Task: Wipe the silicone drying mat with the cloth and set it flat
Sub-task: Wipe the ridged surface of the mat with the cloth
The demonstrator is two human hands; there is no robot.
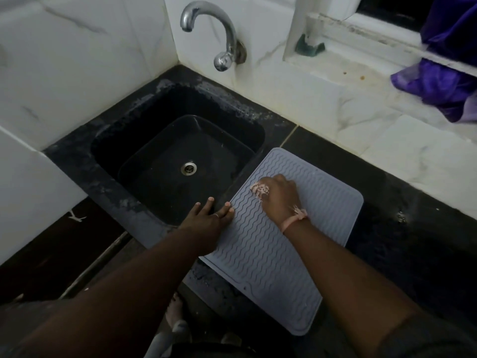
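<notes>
We have one view only — a wide-angle camera on the person's head, looking forward and steeply down, close over the black countertop (387,241) and sink (144,140).

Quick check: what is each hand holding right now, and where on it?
The right hand grips the bunched cloth, pressed on the drying mat. The left hand holds nothing; straight fingertips rest at the mat's left edge.

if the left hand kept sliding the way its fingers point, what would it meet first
Probably nothing solid: the left hand points over the rim into the open sink basin; the far wall comes first, though depth is unclear.
</notes>
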